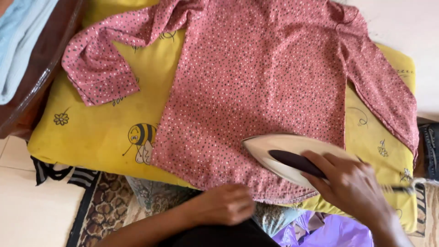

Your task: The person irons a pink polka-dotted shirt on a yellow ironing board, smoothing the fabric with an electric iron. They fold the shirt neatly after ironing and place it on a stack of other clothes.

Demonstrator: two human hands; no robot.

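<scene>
A pink long-sleeved top (256, 87) with small dots lies spread flat on a yellow cushion cover (96, 132) printed with a bee. A cream-coloured iron (279, 153) with a dark handle rests on the top's lower hem, tip pointing left. My right hand (354, 185) is wrapped around the iron's handle. My left hand (226, 204) sits at the near edge just below the hem, fingers curled, touching the cloth's edge.
A dark wooden furniture edge (41, 77) with light blue cloth (18, 41) on it is at the upper left. A patterned rug (107, 206) and pale floor tiles (32, 210) lie at the lower left. Purple plastic (329, 231) shows at the bottom; denim (430, 151) at the right edge.
</scene>
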